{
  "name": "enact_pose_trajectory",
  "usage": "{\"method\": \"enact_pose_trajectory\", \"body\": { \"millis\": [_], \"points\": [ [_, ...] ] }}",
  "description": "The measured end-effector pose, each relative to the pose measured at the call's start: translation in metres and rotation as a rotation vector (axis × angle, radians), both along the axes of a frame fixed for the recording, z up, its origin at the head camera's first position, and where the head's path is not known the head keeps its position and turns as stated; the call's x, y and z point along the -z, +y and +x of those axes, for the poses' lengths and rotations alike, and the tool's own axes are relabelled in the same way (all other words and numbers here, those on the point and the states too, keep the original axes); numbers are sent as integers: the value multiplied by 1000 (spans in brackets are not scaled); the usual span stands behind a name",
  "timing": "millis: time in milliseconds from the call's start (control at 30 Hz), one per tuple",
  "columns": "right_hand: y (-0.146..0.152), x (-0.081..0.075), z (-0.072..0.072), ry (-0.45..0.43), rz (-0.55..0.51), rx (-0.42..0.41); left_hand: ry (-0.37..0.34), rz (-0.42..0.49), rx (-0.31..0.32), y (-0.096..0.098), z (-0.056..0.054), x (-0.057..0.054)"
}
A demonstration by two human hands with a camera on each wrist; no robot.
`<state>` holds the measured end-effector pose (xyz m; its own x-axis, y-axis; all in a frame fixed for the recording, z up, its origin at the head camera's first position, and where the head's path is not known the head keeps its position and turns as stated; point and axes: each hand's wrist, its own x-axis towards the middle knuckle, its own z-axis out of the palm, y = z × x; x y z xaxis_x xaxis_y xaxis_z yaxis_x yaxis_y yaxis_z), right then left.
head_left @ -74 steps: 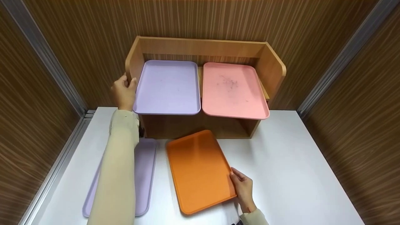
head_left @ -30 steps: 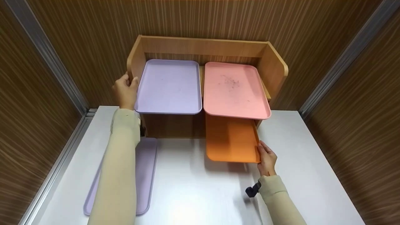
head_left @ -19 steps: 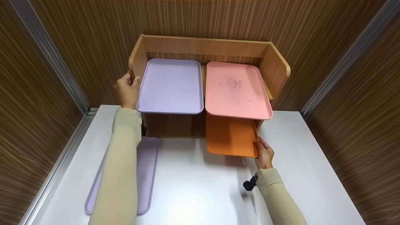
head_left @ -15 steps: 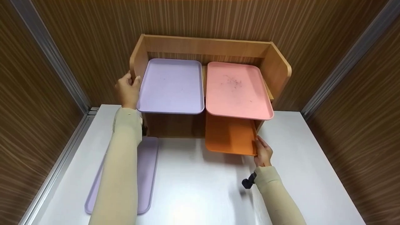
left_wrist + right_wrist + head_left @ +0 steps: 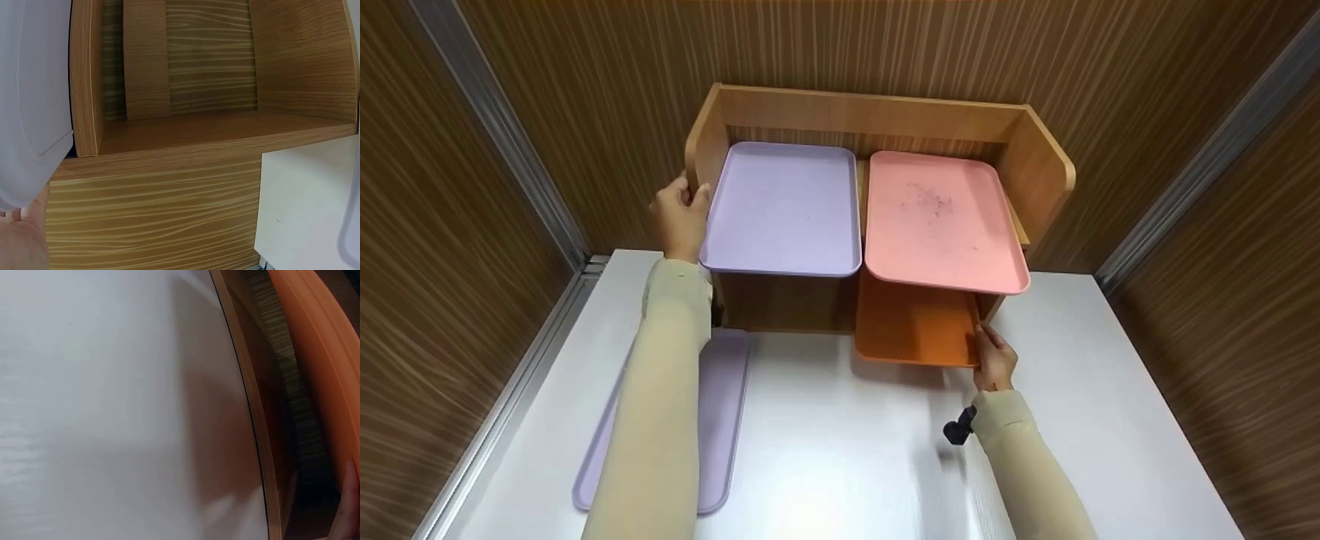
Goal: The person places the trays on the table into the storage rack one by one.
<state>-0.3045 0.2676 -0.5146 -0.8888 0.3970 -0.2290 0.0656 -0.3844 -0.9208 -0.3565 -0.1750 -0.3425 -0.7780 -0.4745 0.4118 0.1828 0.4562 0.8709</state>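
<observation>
My left hand (image 5: 681,217) grips the left side panel of a small wooden shelf (image 5: 870,112). With my right hand (image 5: 994,358) I pinch the right edge of an orange tray (image 5: 915,326) near its front corner. The tray's rear part is hidden under the pink tray (image 5: 945,225), inside the lower right of the shelf. Beside the pink tray on top lies a lilac tray (image 5: 784,210), close to my left hand. The right wrist view shows the orange tray (image 5: 326,354) above the shelf's bottom board (image 5: 256,405), with a finger (image 5: 349,495) on its edge.
Another lilac tray (image 5: 724,405) lies on the white table (image 5: 810,450) at the left, partly behind my left sleeve. In the left wrist view the shelf's lower compartment (image 5: 208,126) shows bare boards. Wood-patterned walls (image 5: 1245,315) enclose the table at the sides and back.
The orange tray has moved right and back from the table in front into the shelf's lower right, still in my right hand; lately it slid slightly deeper. My left hand kept its hold.
</observation>
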Motion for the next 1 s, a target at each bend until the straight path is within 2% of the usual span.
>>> {"method": "enact_pose_trajectory", "body": {
  "millis": [233,500,633,833,1000],
  "points": [
    [2,10,-14,-1,69,-15,-7,1,1,-1,0,-1],
    [5,-2,-6,-90,72,-92,-15,24,33,0,2,-2],
    [6,-3,-4,-89,69,-109,-14,22,37,-1,2,-2],
    [11,10,-5,-68,76,-133,-31,69,53,-1,3,-2],
    [19,25,-6,-112,32,-173,-11,20,29,-1,1,0]
  ]
}}
